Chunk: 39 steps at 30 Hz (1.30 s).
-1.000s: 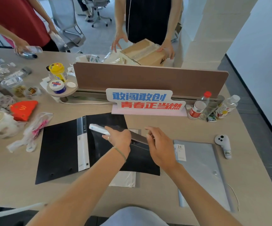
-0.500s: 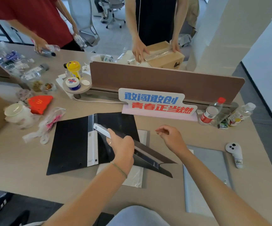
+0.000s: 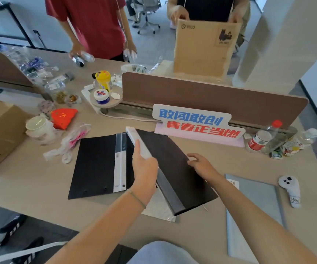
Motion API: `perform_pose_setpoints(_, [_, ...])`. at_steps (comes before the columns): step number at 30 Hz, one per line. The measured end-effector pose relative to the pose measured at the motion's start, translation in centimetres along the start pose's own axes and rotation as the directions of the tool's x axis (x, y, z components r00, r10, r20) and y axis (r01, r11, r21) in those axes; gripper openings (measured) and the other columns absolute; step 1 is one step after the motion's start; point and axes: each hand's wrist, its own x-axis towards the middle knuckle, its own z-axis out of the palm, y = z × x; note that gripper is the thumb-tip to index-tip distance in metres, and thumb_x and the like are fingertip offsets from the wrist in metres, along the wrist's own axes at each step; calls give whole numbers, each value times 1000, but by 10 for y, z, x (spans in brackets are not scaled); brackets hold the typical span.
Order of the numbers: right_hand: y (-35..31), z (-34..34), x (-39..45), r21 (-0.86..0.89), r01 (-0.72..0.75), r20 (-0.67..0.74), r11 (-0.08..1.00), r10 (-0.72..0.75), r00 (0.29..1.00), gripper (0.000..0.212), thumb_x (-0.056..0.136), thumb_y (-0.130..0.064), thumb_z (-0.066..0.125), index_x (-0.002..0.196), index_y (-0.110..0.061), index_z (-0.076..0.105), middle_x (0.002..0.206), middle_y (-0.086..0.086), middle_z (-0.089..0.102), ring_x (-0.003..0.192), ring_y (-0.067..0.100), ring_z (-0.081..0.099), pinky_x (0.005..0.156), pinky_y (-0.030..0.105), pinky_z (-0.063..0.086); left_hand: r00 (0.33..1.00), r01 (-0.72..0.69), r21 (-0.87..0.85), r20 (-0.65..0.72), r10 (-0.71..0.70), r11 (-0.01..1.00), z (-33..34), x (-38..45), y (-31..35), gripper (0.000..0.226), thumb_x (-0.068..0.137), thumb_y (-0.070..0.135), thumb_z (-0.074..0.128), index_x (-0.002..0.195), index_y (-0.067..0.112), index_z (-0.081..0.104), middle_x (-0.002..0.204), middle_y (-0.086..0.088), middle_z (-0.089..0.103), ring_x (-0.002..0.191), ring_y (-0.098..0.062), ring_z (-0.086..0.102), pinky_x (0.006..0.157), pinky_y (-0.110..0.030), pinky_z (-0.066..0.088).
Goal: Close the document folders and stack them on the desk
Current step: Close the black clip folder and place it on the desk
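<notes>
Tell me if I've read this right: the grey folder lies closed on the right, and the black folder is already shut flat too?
Not quite. The head view shows the black folder open, its right cover raised between the left hand and right hand. The grey folder does lie closed.

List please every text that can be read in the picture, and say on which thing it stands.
"敢闯敢创" and "青春正当燃": desk sign.
"PICO": cardboard box; its other print is too blurred.
"Hey": white controller, handwritten, unsure.
Golden "M" logo: red pouch.
Bottle labels, folder spine print, grey folder's tag: too small to read.
</notes>
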Motion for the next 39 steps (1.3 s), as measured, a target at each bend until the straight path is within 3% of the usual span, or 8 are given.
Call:
perform_pose_setpoints(9, [0,-7,-2,468,-80,-209,880,198,958,36,94,-16,59,129,-23,59,129,1,60,109,20,56,93,35,44,981,-162,114,123,148,980,-12,35,-9,89,95,-4,60,159,41,16,138,4,59,119,-22,62,90,-36,60])
perform_pose_setpoints(13, [10,-18,-13,474,-10,-339,880,193,921,31,94,-8,56,123,-16,65,113,2,69,97,19,64,83,29,49,957,-250,199,202,210,948,2,49,-24,71,95,-2,62,150,36,39,137,7,58,124,-19,57,103,-42,53])
perform_pose_setpoints(19, [44,-52,-39,476,61,-466,878,192,864,43,87,0,55,118,-27,65,99,0,74,94,19,70,76,29,51,916,-338,289,319,243,896,49,56,-58,69,94,7,65,149,37,37,141,12,55,130,-15,53,108,-41,47])
perform_pose_setpoints(24, [87,-83,-62,520,27,-530,854,298,794,49,88,-2,53,130,-28,59,109,0,71,101,17,66,78,28,50,901,-329,374,399,170,867,93,39,-94,67,95,11,63,150,37,36,134,13,59,124,-14,58,101,-32,47])
perform_pose_setpoints(30, [155,-116,-80,557,-81,-511,827,418,751,40,88,-2,50,115,-27,67,101,-6,71,96,16,66,86,36,54,896,-231,520,442,-28,822,143,8,-136,61,99,19,62,153,31,35,141,7,53,134,-26,51,110,-40,43])
perform_pose_setpoints(32, [176,-129,-85,562,-112,-492,820,440,752,40,88,0,48,101,-32,68,94,-11,69,91,13,65,77,32,52,891,-191,560,443,-96,806,158,-2,-150,64,99,14,61,155,30,33,144,5,52,134,-26,52,109,-38,43])
perform_pose_setpoints(34, [196,-141,-89,549,-137,-481,825,445,755,47,86,4,46,87,-38,67,86,-14,69,86,11,64,69,27,48,879,-150,570,450,-154,808,172,-11,-165,58,98,7,59,148,30,40,132,10,59,124,-21,57,105,-38,47])
perform_pose_setpoints(39, [246,-161,-93,481,-191,-457,856,430,778,48,80,1,45,101,-33,72,90,-10,74,90,18,67,70,28,48,882,-75,565,421,-209,821,203,-7,-221,67,79,8,60,138,38,50,113,13,71,108,-16,69,94,-36,57])
